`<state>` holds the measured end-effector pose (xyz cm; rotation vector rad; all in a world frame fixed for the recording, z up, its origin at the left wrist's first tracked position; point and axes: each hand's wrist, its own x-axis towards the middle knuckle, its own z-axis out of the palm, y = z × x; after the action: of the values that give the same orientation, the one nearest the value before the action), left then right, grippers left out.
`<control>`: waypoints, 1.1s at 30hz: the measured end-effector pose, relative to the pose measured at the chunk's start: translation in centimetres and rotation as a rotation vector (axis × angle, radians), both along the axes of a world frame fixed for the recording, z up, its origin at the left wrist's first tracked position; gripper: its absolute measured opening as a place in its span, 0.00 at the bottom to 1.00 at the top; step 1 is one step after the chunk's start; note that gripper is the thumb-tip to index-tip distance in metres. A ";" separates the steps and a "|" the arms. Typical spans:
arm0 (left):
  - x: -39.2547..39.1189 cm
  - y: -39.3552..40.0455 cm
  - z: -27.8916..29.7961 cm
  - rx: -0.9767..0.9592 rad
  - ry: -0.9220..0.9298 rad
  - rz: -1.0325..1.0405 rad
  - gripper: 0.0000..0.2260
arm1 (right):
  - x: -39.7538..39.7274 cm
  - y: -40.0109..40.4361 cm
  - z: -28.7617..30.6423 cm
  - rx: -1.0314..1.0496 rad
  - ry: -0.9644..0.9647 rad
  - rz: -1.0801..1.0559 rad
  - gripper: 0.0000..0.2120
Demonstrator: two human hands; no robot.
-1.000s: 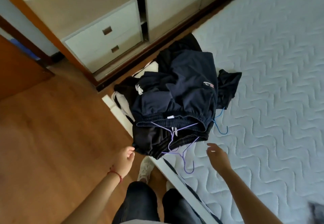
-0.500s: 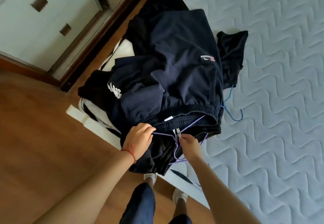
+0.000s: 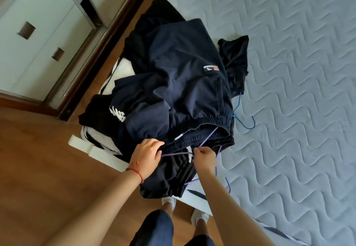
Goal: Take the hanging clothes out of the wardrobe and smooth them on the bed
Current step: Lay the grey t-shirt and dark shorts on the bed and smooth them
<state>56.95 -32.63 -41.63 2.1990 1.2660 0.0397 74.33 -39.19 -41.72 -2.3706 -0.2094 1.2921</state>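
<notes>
Two hands are curled at the near edge of a pile of dark clothes [image 3: 179, 91] heaped on the bed [image 3: 298, 72]: the purple hanger [image 3: 207, 141] wire is pinched by the right hand [image 3: 205, 155], the waistband gripped by the left hand [image 3: 147, 154].

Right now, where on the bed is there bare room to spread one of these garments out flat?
Bare quilted mattress runs right of the clothes pile, past the blue hanger, and along the near right side. The bed's left corner is crowded: the pile overhangs the edge, and the left hand and right hand grip the purple hanger at the waistbands.
</notes>
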 end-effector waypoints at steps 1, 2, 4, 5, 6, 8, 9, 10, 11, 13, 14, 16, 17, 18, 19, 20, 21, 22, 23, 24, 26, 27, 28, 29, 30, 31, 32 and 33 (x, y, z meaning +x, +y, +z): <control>0.4 0.3 1.0 0.021 -0.026 -0.028 0.13 | 0.4 -0.1 1.2 0.007 -0.033 0.010 0.08; 1.0 0.7 2.1 0.033 -0.048 -0.054 0.13 | 0.8 -0.1 2.4 0.010 -0.065 0.028 0.08; 2.9 1.8 4.1 0.061 -0.082 -0.088 0.13 | 1.7 -0.5 4.7 0.031 -0.126 0.072 0.08; 4.1 2.3 5.0 0.084 -0.102 -0.103 0.13 | 2.2 -0.7 6.0 0.048 -0.164 0.105 0.09; 5.5 2.9 6.0 0.112 -0.126 -0.127 0.13 | 2.9 -1.1 7.3 0.060 -0.200 0.148 0.10; 8.6 3.9 8.0 0.195 -0.174 -0.213 0.15 | 4.4 -1.9 9.8 0.082 -0.259 0.241 0.08; 10.2 4.2 8.9 0.248 -0.193 -0.266 0.15 | 5.3 -2.4 11.1 0.090 -0.289 0.286 0.08; 11.8 4.6 9.8 0.300 -0.205 -0.321 0.16 | 6.3 -2.9 12.5 0.092 -0.321 0.332 0.09; 13.4 4.9 10.6 0.354 -0.210 -0.380 0.18 | 7.3 -3.4 13.9 0.100 -0.353 0.377 0.09; 16.4 5.3 12.0 0.462 -0.202 -0.507 0.22 | 9.4 -4.6 16.3 0.133 -0.426 0.453 0.10; 17.8 5.4 12.7 0.512 -0.189 -0.564 0.26 | 10.3 -5.3 17.4 0.143 -0.465 0.488 0.10; 20.2 5.6 14.5 0.618 -0.150 -0.645 0.31 | 12.1 -6.7 19.5 0.150 -0.544 0.557 0.11; 21.4 5.5 15.6 0.675 -0.141 -0.683 0.32 | 13.0 -7.6 20.5 0.161 -0.583 0.590 0.11; 22.4 5.4 16.7 0.732 -0.141 -0.726 0.33 | 13.8 -8.5 21.4 0.170 -0.619 0.615 0.11; 23.4 5.2 17.7 0.783 -0.148 -0.771 0.33 | 14.6 -9.4 22.3 0.178 -0.657 0.626 0.11; 24.3 4.9 18.8 0.826 -0.156 -0.816 0.33 | 15.3 -10.3 23.3 0.182 -0.691 0.629 0.10; 25.1 4.4 19.7 0.864 -0.167 -0.854 0.32 | 16.1 -11.2 24.3 0.180 -0.720 0.632 0.11; 25.9 3.8 20.6 0.897 -0.178 -0.884 0.30 | 16.8 -12.2 25.3 0.178 -0.753 0.643 0.11; 26.7 3.2 21.4 0.925 -0.190 -0.906 0.28 | 17.5 -13.2 26.2 0.177 -0.788 0.663 0.11; 27.5 2.4 22.2 0.945 -0.203 -0.919 0.26 | 18.2 -14.2 27.1 0.175 -0.823 0.686 0.11; 29.0 0.3 23.8 0.962 -0.230 -0.933 0.26 | 19.3 -16.2 28.8 0.173 -0.888 0.729 0.12; 29.7 -0.8 24.6 0.973 -0.234 -0.947 0.26 | 19.7 -17.3 29.4 0.173 -0.922 0.751 0.12; 30.4 -2.0 25.4 0.994 -0.234 -0.968 0.26 | 20.1 -18.4 30.0 0.166 -0.960 0.777 0.12; 31.0 -3.2 26.0 1.018 -0.230 -0.987 0.25 | 20.4 -19.7 30.4 0.155 -0.998 0.807 0.12; 31.6 -4.6 26.6 1.030 -0.220 -1.009 0.24 | 20.7 -21.2 30.8 0.148 -1.034 0.831 0.12; 32.1 -6.1 27.1 1.028 -0.211 -1.028 0.24 | 21.1 -22.8 31.1 0.148 -1.062 0.847 0.12; 32.6 -7.6 27.5 1.018 -0.200 -1.044 0.22 | 21.6 -24.4 31.4 0.152 -1.085 0.852 0.11; 33.2 -9.3 28.0 1.006 -0.192 -1.052 0.20 | 22.0 -26.1 31.7 0.169 -1.108 0.850 0.11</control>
<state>90.15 -41.96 -13.62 3.3089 -0.2580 0.5400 96.30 -65.33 -9.99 -2.6320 -1.6777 -0.0056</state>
